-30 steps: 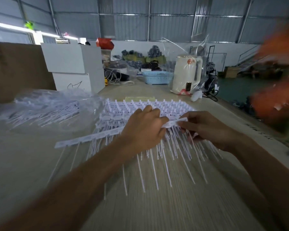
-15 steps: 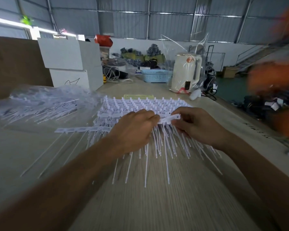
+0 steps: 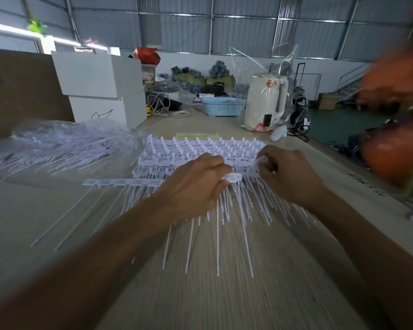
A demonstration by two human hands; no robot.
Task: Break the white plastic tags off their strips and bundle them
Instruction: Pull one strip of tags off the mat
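Comparing against the head view a second earlier: right hand [image 3: 289, 173] had drawn away from the strip [image 3: 126, 182] end and risen slightly toward the stack of strips [image 3: 200, 151], thumb and forefinger pinched on a small white tag [image 3: 260, 161] held clear of the strip. Read as one tag snapped off; judged, not witnessed, since the break point itself sat hidden behind the fingers

Left hand [image 3: 193, 186] curled over the near end of the same strip, fingertips clamped on the last visible tag head [image 3: 234, 177], which poked out just right of the knuckles. Grip tight, nothing slack. Remaining length of strip ran left from under the hand, flat on the table [image 3: 224, 294], thin tails fanned toward the camera

Stack lay just behind both hands, touching the worked strip at its rear edge. More tags in a clear bag [image 3: 65, 141] well off to the left. No finished bundle in view; loose tails under the hands too blurred to sort into broken-off versus attached

Implication: early in the job, one strip partly stripped, stack largely untouched. Next move probably another snap at the strip end. Possible risk: thin tails tangling, loose tags scattering before bundling. Blurred orange shape [image 3: 396, 115] at right edge, unidentified
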